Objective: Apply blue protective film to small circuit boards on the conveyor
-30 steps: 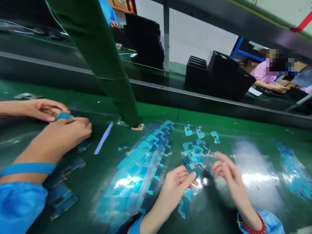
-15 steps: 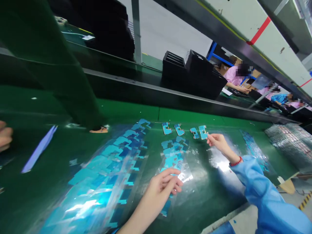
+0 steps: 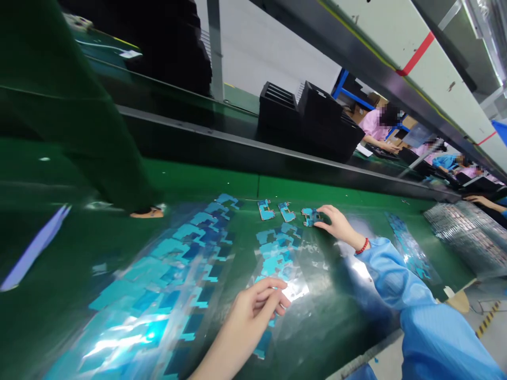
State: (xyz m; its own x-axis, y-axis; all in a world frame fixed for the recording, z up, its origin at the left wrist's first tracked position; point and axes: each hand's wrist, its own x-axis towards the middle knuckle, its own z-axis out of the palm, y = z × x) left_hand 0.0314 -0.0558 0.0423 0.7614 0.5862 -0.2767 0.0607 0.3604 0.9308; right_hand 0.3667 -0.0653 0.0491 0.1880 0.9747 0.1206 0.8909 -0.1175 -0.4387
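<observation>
On the green tabletop [image 3: 317, 316], my right hand [image 3: 335, 224] has its thumb and fingers closed around the edge of a small blue circuit board [image 3: 312, 217], at the right end of a short row. To its left lie two similar pieces, a middle board [image 3: 286, 211] and a left board [image 3: 266, 209]. My left hand [image 3: 263, 306] hovers over the lower part of a clear sheet with blue stickers [image 3: 273, 250]. Its fingers are curled together; whether anything small is between them is hidden. A larger sheet of blue stickers [image 3: 158, 279] spreads out left of it.
Black slotted trays [image 3: 309, 116] stand on the shelf beyond the table. Stacked clear trays [image 3: 467, 232] are at the right, with another person's hand [image 3: 485, 201] behind them. A purple strip [image 3: 37, 248] lies at left. Another sticker sheet [image 3: 407, 245] lies right.
My right hand has moved left with the rightmost board, bringing it against the neighbouring one. My left hand has barely moved. Another person's hand has appeared at the far right.
</observation>
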